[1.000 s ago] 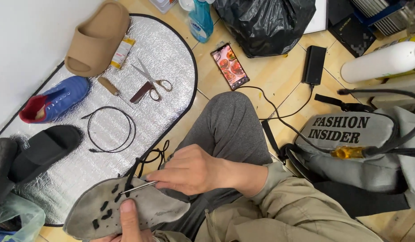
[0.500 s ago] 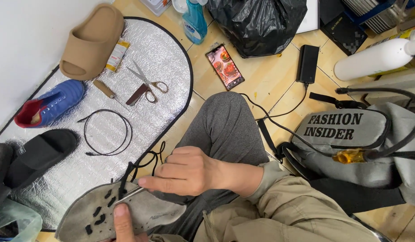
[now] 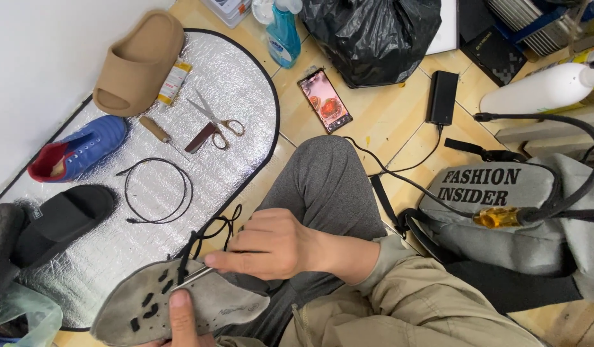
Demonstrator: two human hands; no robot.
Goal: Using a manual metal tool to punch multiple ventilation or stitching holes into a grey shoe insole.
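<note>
**One grey sole, two hands, one metal tool**

The right hand (image 3: 271, 247) has its grip closed on a thin metal tool (image 3: 193, 277), whose tip lies against the grey shoe sole (image 3: 181, 307). The sole rests underside up over the person's lap at the bottom of the view, with a black cord (image 3: 210, 234) running up from it. Of the left hand (image 3: 181, 318) only the thumb shows, pressed on the sole's near edge; its grip looks clamped on the sole.

Counted on the mat: one tan slide (image 3: 138, 61), one blue-and-red shoe (image 3: 78, 148), one black slide (image 3: 62, 218), one pair of scissors (image 3: 215, 117), one coil of black wire (image 3: 157, 191), one small tube (image 3: 172, 80) and one short brown-handled tool (image 3: 154, 128).

The surface is a silver quilted mat (image 3: 245, 71) with a black border, laid on a yellow tiled floor (image 3: 387, 109) beside a white wall. On the tiles lie one phone (image 3: 324, 101) with a lit screen, one black power bank (image 3: 442, 96), one blue spray bottle (image 3: 284, 35), one black plastic bag (image 3: 371, 35) and one grey backpack (image 3: 502, 212).
</note>
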